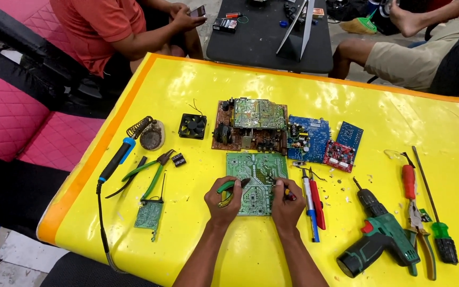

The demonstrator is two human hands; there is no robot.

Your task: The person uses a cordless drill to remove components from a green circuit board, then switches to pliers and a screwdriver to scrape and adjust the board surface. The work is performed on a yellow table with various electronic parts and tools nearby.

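One yellow worktop (251, 255) carries everything. On it lie six circuit boards: a brown one (248, 126), two blue (308, 138) (350, 133), one red (339, 155), a small green one (149, 214), and the green board (256, 180) at the centre front, under both hands. One green cordless drill (381, 242) lies to the right, beside two screwdrivers (434, 212) (409, 178). One soldering iron (117, 158) lies to the left, near one black fan (193, 126). The left hand (223, 204) is clamped on green-handled pliers (228, 187); the right hand (287, 204) is closed around a small tool (289, 193), its tip touching the board.
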